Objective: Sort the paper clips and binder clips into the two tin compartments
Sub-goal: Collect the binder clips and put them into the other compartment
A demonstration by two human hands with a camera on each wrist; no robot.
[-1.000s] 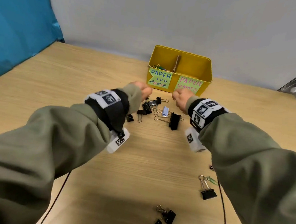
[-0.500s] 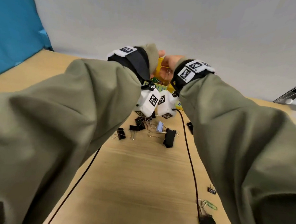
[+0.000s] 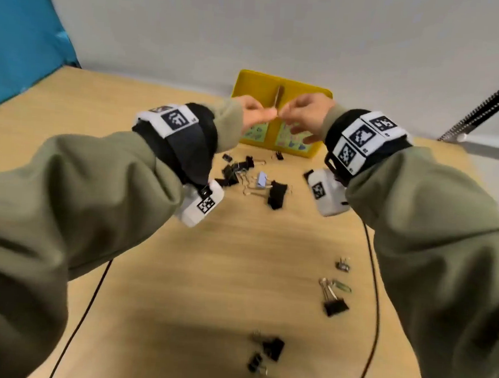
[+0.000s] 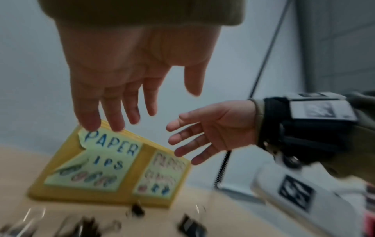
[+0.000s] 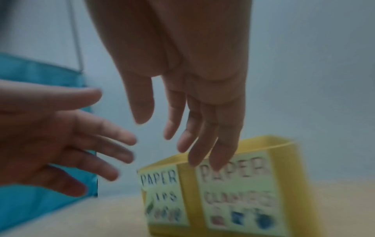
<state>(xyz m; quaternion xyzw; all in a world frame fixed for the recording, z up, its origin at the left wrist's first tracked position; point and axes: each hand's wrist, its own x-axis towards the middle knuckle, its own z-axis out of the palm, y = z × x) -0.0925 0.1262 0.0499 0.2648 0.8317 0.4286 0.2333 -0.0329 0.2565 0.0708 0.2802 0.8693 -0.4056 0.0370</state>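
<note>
Both hands empty above the yellow tin (image 3: pixel 315 152): left hand (image 3: pixel 253 115) and right hand (image 3: pixel 305 116) have fingers spread and loose, nothing pinched. Looks like the gap between drops. Main binder clip pile (image 3: pixel 255 177) sits on the table (image 3: pixel 70 111) just in front of the tin; strays near the right sleeve (image 3: pixel 334 304), one green paper clip (image 3: pixel 342 286) beside them. Next: reach down, pinch one, match it to the labelled compartment.

Olive-green sleeves (image 3: pixel 65 193), black wristbands (image 3: pixel 186 149) (white coded tags (image 3: pixel 175 118)).
</note>
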